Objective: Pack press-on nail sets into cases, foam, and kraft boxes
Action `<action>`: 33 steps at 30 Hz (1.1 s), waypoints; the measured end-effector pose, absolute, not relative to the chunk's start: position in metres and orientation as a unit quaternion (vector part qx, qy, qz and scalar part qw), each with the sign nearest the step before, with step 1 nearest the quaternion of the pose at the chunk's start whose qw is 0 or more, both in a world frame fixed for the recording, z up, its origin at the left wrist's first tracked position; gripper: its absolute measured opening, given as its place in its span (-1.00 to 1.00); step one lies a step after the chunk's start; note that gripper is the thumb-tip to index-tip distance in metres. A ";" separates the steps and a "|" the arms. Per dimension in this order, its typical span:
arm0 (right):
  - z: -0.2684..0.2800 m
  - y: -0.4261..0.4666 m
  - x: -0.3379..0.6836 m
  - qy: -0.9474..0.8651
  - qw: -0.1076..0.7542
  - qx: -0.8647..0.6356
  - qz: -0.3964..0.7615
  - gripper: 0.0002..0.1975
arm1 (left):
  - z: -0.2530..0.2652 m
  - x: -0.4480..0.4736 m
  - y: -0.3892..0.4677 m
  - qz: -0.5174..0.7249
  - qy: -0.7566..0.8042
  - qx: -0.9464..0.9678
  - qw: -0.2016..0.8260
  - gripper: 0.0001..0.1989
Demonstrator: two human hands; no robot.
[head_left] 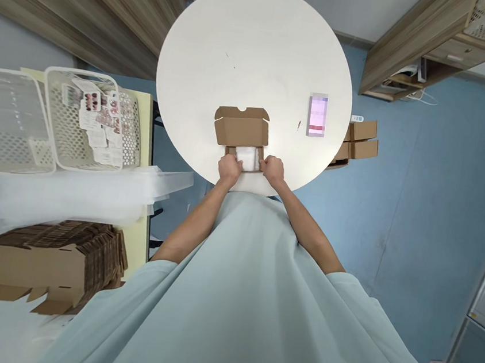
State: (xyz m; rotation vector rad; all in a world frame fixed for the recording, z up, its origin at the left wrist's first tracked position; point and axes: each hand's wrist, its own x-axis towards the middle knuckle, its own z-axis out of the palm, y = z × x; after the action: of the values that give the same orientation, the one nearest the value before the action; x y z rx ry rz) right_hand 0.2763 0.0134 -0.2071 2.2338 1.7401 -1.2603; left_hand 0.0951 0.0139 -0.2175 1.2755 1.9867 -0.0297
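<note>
A small brown cardboard box (241,130) lies near the front edge of the round white table, its lid raised and tilted away from me. Inside it rests a white wrapped packet (248,158), which looks like foam or bubble wrap; its contents are hidden. My left hand (229,168) is closed on the box's left side near the front corner, with the thumb reaching over the wall toward the packet. On the opposite side, my right hand (273,170) is closed around the right wall, fingers curled. Both hands partly cover the front corners.
A phone (317,115) lies on the right of the white table (257,39). To the left, a side table holds a white basket (88,122) of small cards, white wrapping sheets (72,192) and stacked flat cardboard boxes (47,265). More boxes (362,139) stand beyond the table's right edge.
</note>
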 end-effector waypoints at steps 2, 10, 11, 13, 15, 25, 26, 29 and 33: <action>-0.208 0.013 0.280 0.551 0.006 0.718 -0.425 -0.79 | -0.212 0.099 0.009 0.012 0.780 0.508 0.366 -0.91; -0.205 0.031 0.305 0.526 -0.082 0.723 -0.440 -0.62 | -0.190 0.071 0.018 0.204 0.831 0.424 0.297 -0.70; -0.204 0.038 0.308 0.529 -0.116 0.721 -0.432 -0.55 | -0.189 0.061 0.026 0.244 0.828 0.416 0.287 -0.59; -0.202 0.054 0.315 0.531 -0.182 0.707 -0.430 -0.43 | -0.188 0.043 0.044 0.303 0.812 0.398 0.300 -0.37; -0.199 0.072 0.317 0.524 -0.219 0.684 -0.458 -0.32 | -0.189 0.029 0.062 0.318 0.799 0.372 0.349 -0.17; -0.180 0.097 0.298 0.488 -0.219 0.615 -0.580 -0.09 | -0.188 0.028 0.076 0.314 0.724 0.359 0.499 -0.08; -0.178 0.096 0.298 0.486 -0.219 0.611 -0.585 -0.07 | -0.187 0.028 0.075 0.312 0.720 0.360 0.505 -0.04; -0.176 0.096 0.298 0.486 -0.216 0.609 -0.588 0.00 | -0.186 0.029 0.072 0.308 0.707 0.365 0.522 0.07; -0.173 0.096 0.301 0.507 -0.210 0.612 -0.570 -0.02 | -0.184 0.030 0.072 0.323 0.682 0.386 0.531 0.11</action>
State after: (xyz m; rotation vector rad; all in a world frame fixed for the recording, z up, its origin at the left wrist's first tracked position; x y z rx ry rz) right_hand 0.3011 0.0956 -0.1728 2.2308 1.8471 -2.0766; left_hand 0.0303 0.0723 -0.1844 0.9204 1.6269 0.7705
